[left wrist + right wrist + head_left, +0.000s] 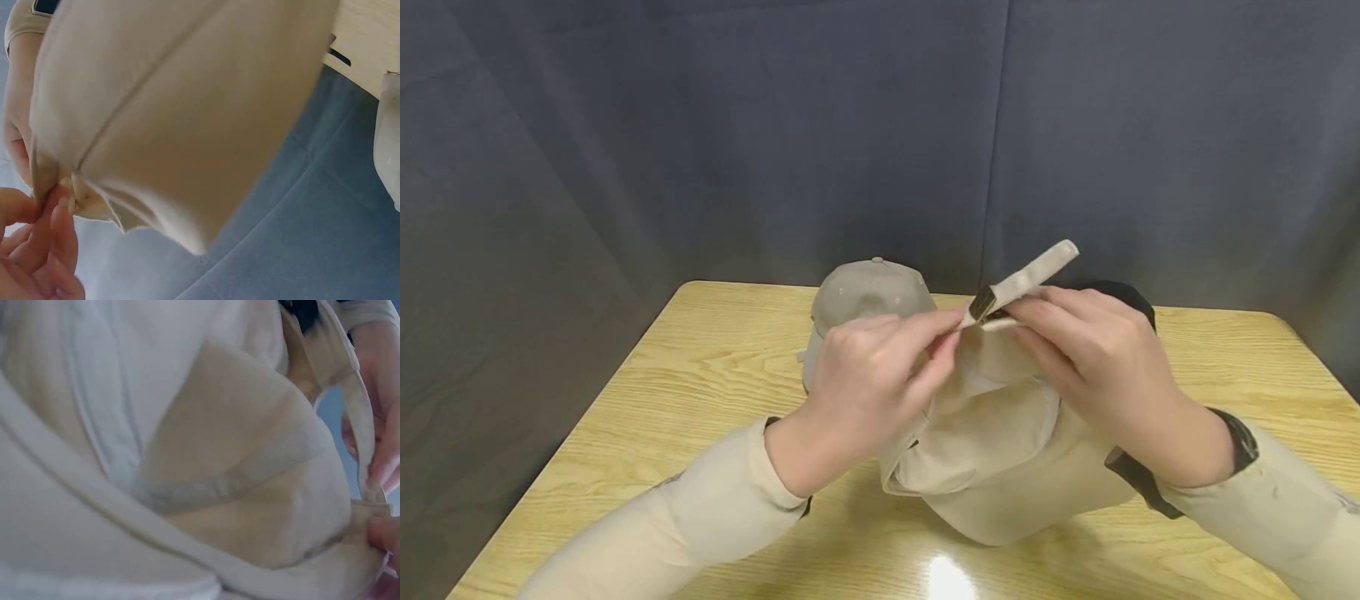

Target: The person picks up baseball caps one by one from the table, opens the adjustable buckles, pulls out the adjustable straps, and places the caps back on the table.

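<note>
A beige baseball cap hangs between my two hands over the table, its inside and brim showing in the head view. At its back edge is an adjustment strap with a dark metal buckle; the strap's loose end sticks up to the right. Thumb and index finger of my left hand pinch the strap just left of the buckle. My right hand pinches the band on the buckle's other side. In the left wrist view, the cap's crown covers much of the scene. The right wrist view shows the cap's lining.
A second, greyish-beige cap sits on the wooden table behind my left hand. Part of a black object shows behind my right hand. A dark curtain hangs along the table's back edge.
</note>
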Motion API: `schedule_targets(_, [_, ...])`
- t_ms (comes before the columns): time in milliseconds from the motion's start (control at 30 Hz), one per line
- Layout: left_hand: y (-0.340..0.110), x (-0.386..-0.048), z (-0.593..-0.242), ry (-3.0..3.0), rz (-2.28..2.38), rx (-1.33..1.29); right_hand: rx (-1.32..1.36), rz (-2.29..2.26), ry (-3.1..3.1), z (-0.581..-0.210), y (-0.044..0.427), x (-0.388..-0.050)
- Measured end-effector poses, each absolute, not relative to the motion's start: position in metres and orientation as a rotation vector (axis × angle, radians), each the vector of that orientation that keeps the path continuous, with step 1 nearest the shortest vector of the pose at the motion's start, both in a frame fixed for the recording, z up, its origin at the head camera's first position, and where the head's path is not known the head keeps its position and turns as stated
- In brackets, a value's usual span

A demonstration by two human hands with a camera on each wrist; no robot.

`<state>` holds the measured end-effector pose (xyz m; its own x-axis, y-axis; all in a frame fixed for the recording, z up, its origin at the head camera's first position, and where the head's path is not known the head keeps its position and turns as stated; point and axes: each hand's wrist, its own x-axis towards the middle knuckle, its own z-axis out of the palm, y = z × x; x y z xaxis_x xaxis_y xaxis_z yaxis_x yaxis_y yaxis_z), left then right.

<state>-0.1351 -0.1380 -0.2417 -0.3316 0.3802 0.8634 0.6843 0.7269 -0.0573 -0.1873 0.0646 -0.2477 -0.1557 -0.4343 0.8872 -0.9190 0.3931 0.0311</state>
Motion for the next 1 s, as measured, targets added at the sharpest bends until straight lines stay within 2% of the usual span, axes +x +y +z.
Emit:
schedule_targets(433, [-0.137,-0.138,-0.238,-1.86,-0.307,-0.833,1.144,0.537,-1.704,-0.247,0.056,-0.184])
schedule_targets(1000, [-0.138,-0.137,-0.238,-1.864,-0.374,-0.886,1.128,0.583,-1.723,-0.241,0.054,-0.184])
